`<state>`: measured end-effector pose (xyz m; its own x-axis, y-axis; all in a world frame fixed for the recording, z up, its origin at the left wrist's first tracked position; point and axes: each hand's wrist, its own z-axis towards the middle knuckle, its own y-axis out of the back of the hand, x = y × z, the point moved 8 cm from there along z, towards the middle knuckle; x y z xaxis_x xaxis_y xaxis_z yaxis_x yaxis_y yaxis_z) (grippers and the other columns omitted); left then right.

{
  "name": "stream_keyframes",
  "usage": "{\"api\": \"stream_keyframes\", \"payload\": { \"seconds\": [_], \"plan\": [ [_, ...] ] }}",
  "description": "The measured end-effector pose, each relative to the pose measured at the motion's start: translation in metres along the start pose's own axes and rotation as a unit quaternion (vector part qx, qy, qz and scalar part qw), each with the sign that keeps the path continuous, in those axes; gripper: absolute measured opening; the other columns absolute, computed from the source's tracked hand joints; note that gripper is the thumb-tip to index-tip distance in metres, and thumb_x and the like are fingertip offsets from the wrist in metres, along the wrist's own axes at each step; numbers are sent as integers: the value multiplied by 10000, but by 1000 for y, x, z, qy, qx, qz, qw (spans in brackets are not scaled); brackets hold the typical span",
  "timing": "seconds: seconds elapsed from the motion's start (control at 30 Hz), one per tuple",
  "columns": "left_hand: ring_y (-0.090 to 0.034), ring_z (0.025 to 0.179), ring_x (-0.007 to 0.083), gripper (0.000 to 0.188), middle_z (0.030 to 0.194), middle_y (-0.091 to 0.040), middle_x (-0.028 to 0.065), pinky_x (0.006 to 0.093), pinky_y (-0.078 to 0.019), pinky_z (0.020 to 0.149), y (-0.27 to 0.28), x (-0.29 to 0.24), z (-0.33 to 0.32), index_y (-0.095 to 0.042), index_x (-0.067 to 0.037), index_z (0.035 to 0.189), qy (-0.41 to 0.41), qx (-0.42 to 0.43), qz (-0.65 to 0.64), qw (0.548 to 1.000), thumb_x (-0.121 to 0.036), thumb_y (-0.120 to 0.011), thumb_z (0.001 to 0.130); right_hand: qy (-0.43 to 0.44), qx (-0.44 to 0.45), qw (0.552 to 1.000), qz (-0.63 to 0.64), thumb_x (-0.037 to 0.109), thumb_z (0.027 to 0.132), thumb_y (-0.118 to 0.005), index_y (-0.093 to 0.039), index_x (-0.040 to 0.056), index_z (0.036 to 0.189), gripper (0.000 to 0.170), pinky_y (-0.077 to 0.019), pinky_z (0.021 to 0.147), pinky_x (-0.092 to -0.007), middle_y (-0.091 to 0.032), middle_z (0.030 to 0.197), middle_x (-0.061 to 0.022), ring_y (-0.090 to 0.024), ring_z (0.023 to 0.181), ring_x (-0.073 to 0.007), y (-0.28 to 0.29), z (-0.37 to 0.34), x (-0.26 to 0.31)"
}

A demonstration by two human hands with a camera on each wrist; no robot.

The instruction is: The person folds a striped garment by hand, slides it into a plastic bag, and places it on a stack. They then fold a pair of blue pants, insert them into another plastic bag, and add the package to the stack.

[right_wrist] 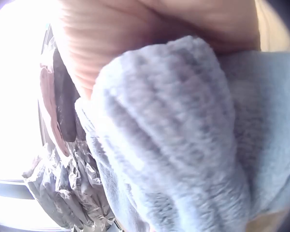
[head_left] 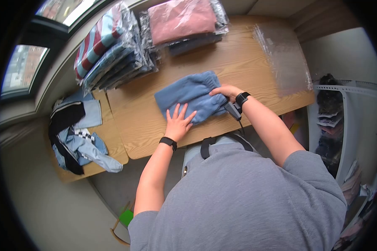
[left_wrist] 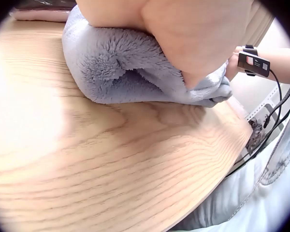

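Observation:
A folded blue fleece garment (head_left: 201, 104) lies on the wooden table in front of me, its ribbed, gathered edge toward the right. With fingers spread, my left hand (head_left: 179, 125) rests on its near left part. My right hand (head_left: 227, 92) grips the garment's right edge, the gathered band bunched under the palm in the right wrist view. From the left wrist, the fluffy inside of the fold (left_wrist: 111, 63) shows as a loose opening beside the hand. The left fingertips are out of sight in that view.
Plastic-bagged folded clothes (head_left: 113, 54) are stacked at the back left, beside a bagged pink garment (head_left: 182, 21) on a dark one. Clear plastic bags (head_left: 285, 62) lie at the right end. Loose denim and black clothes (head_left: 77, 134) are heaped left. A white shelf (head_left: 347, 125) stands right.

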<state>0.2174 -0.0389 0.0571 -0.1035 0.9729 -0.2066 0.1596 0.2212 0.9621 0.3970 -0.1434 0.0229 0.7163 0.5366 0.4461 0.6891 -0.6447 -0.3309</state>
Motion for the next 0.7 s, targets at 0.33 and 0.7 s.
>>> {"api": "stream_keyframes", "payload": {
  "seconds": [0.33,0.7],
  "plan": [
    [-240,1355,340,541,1466,-290,116,611,-203,1049,16,-63,61,-471,-294,1327,-162,35,-35,986,-353,-625,812,235,-34,966,107,55,726,-660,-439,19,1292,609,-414,949,-324,-552,1212,-100,-519,1094,-201,73,-82,-32],
    [-333,1286,354,501,1383,-369,171,473,-310,1021,27,-228,226,-436,-79,1296,-264,-100,-194,940,-173,-585,828,348,-351,810,315,119,745,-658,-385,-22,1321,653,-414,980,-379,-502,1271,-144,-526,1131,-264,202,-372,-159]
  ]
}}
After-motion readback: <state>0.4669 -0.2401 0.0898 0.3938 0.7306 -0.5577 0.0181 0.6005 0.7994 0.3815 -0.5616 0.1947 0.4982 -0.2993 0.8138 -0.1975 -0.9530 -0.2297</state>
